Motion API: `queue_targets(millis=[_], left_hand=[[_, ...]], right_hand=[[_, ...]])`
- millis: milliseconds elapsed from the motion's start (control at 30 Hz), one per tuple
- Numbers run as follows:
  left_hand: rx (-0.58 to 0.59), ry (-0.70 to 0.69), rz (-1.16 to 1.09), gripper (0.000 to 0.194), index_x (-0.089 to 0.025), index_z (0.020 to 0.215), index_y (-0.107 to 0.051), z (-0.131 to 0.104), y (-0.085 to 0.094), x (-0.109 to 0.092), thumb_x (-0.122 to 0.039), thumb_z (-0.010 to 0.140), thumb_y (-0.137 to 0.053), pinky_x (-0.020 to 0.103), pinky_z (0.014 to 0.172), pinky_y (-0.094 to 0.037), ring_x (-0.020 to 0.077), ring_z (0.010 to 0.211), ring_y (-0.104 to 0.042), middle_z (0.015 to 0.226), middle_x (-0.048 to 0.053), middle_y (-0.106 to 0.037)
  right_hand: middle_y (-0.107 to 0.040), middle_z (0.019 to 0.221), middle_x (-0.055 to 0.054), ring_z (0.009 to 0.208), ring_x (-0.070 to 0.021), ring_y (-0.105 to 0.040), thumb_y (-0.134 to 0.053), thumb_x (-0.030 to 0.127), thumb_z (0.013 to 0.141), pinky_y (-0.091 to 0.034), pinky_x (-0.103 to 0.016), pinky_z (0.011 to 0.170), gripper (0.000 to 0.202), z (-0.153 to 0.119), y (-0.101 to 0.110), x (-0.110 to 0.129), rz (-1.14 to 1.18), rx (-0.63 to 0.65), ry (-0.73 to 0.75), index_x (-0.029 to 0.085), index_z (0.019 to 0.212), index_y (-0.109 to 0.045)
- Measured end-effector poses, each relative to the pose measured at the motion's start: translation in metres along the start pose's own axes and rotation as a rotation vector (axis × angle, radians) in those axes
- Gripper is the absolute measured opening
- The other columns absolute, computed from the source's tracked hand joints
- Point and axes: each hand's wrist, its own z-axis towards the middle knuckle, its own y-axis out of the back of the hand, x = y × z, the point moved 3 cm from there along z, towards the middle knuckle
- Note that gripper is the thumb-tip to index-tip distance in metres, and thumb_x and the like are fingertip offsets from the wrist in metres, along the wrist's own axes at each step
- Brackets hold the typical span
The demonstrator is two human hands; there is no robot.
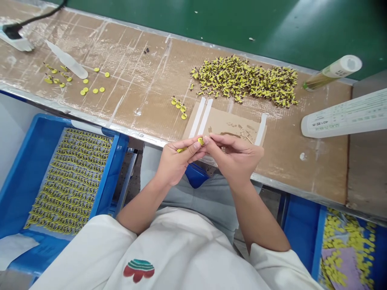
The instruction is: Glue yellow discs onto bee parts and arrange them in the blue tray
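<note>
While a blue bin [109, 171] holds rows of yellow pieces [69, 177], your left hand [178, 161] and right hand [237, 159] meet. Both pinch a yellow disc [200, 141].

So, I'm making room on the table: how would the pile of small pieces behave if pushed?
The pile would probably spread rather than slide whole, as its pieces look loose. Their irregular shapes may snag together. Each looks tiny, so likely light.

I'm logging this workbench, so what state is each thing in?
Left hand: grip closed on yellow piece
Right hand: fingertips at that piece, grip unclear
Heap: loose, jumbled
Left blue bin: holding neat rows
Right blue bin: holding loose yellow pieces
Cardboard sheet: taped, stained
</note>
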Motion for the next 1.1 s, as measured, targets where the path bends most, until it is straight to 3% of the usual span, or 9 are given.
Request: queue_targets(millis=[167, 467, 633, 900, 1000, 1100], left_hand=[[-0.035, 0.019, -0.004, 0.031, -0.017, 0.097, -0.082, 0.0, 0.004, -0.004, -0.032, 0.071, -0.089, 0.025, 0.086, -0.06, 0.0165, 0.087, -0.077, 0.098, 0.007, -0.08], [-0.073, -0.022, -0.056, 0.027, -0.016, 0.098, -0.082, 0.004, 0.016, -0.003, -0.027, 0.074, -0.087, 0.021, 0.088, -0.059, 0.0131, 0.088, -0.076, 0.1, 0.007, -0.08], [-0.091, -0.028, -0.164, 0.022, -0.015, 0.1, -0.08, 0.008, 0.02, 0.0, -0.02, 0.079, -0.083, 0.018, 0.089, -0.057, 0.009, 0.086, -0.075, 0.098, 0.004, -0.08], [-0.106, -0.062, -0.221, 0.021, -0.014, 0.104, -0.078, 0.008, 0.021, -0.004, -0.022, 0.084, -0.078, 0.024, 0.099, -0.055, 0.0139, 0.098, -0.075, 0.104, 0.007, -0.079], [-0.15, -0.049, -0.275, 0.022, -0.011, 0.103, -0.077, 0.012, 0.028, -0.011, -0.029, 0.095, -0.065, 0.027, 0.103, -0.054, 0.017, 0.105, -0.074, 0.108, 0.011, -0.078], [-0.201, -0.054, -0.354, 0.034, -0.008, 0.1, -0.075, 0.014, 0.041, -0.023, -0.029, 0.101, -0.049, 0.028, 0.103, -0.054, 0.0187, 0.11, -0.073, 0.107, 0.013, -0.077]], right_hand=[[-0.076, 0.086, -0.003, 0.07, -0.0173, -0.073, -0.086, 0.029, 0.077, -0.066, -0.027, 0.066, 0.017, -0.002, -0.006, -0.01, 0.049, 0.019, -0.108, 0.02, 0.089, -0.08], [-0.076, 0.088, -0.004, 0.072, -0.016, -0.072, -0.085, 0.029, 0.079, -0.065, -0.027, 0.069, 0.017, -0.005, -0.02, -0.023, 0.08, 0.082, -0.095, 0.02, 0.093, -0.08], [-0.076, 0.089, -0.004, 0.074, -0.0147, -0.072, -0.084, 0.027, 0.081, -0.063, -0.026, 0.071, 0.021, -0.004, -0.03, -0.026, 0.093, 0.028, -0.051, 0.02, 0.099, -0.079], [-0.075, 0.085, -0.003, 0.072, -0.0143, -0.071, -0.086, 0.037, 0.078, -0.061, -0.023, 0.067, 0.027, 0.007, -0.045, -0.029, 0.195, 0.049, -0.167, 0.019, 0.095, -0.077], [-0.074, 0.085, -0.003, 0.073, -0.0145, -0.071, -0.084, 0.042, 0.08, -0.061, -0.025, 0.067, 0.029, 0.019, -0.045, -0.029, 0.132, 0.007, -0.095, 0.019, 0.095, -0.076], [-0.074, 0.086, -0.003, 0.07, -0.0136, -0.068, -0.079, 0.043, 0.085, -0.056, -0.024, 0.062, 0.026, 0.029, -0.045, -0.034, -0.101, 0.055, 0.0, 0.019, 0.094, -0.076]])
